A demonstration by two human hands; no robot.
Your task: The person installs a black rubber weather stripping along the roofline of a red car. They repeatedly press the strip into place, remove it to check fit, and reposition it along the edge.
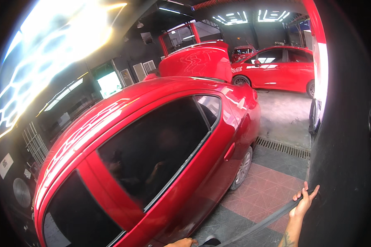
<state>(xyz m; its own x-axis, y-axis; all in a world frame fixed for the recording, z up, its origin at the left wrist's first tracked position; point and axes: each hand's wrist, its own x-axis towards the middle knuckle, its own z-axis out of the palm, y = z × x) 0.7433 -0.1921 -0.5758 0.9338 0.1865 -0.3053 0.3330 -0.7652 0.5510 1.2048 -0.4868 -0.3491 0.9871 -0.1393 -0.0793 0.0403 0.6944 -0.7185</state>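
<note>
- a long dark band (259, 225), hose or strap, i cannot tell which, runs slantwise from the lower edge up to the right hand, over the floor tiles and beside the near red car.
- the right hand (303, 204) grips the band near the dark wall (346, 123), with two fingers pointing away from it.
- the left hand (182, 243) shows only at the lower edge, below the car's side; i cannot tell its grip.
- the near red car (193, 193) is glossy and fills the middle, its roof streaked with reflected light.
- the floor tiles (272, 179) are perforated, red in the middle with dark grey around.
- a slotted drain grate (284, 149) crosses between these tiles and the pale floor (282, 113) beyond.
- another red car (276, 72) stands side-on past the grate, under bright ceiling lights (231, 17).
- at upper left, glowing hexagonal lights (12, 86) hang over the dark room.
- the near car's cabin is hidden behind a dark window (156, 152).
- a raised red panel (198, 61) stands behind its roof; what it covers is out of sight.
</note>
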